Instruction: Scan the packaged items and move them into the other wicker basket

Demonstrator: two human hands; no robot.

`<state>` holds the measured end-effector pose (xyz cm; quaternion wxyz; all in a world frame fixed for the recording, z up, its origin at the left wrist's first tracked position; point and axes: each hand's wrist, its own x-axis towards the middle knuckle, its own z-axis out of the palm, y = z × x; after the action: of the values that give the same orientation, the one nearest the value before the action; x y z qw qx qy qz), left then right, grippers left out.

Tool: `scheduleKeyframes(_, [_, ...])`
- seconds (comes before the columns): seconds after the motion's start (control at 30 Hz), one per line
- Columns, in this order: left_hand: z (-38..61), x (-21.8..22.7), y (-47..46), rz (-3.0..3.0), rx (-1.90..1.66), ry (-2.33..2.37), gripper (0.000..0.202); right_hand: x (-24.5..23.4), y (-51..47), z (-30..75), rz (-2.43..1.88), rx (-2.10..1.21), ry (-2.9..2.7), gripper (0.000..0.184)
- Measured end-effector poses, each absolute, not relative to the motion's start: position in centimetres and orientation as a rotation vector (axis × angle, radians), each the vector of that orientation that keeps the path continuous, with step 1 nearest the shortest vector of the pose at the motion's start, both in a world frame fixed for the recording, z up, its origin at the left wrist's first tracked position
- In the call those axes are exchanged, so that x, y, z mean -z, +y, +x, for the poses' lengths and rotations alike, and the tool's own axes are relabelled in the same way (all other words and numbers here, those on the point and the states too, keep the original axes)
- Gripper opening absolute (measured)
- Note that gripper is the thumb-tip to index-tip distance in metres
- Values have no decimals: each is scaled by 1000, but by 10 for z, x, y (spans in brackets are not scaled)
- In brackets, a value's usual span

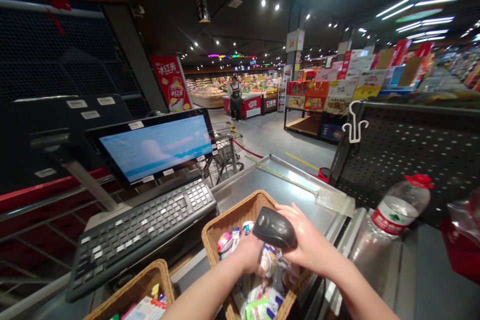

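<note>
A black handheld barcode scanner is gripped in my right hand, over a brown wicker basket. My left hand reaches down into that basket, among small packaged goods. Its fingers are partly hidden by the scanner and the packs, so I cannot see whether it grips one. A pink round pack lies beside the left hand at the basket's left side.
A keyboard and a lit monitor stand left. A second wicker basket sits at lower left. A large plastic bottle stands right, beside the metal counter. Farther off are a shopping cart and a person.
</note>
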<state>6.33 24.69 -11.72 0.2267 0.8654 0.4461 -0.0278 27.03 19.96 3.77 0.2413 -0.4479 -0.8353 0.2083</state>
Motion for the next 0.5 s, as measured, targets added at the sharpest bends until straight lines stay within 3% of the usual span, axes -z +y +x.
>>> scheduleKeyframes(0.2, [69,118,247,2391,-55,1193,116,-35,200,275,-1211,-561,-2268,51])
scheduleKeyframes(0.5, [49,46,242,2285,-729,1559,64,-18,209,284,-1256,-438,-2142,59])
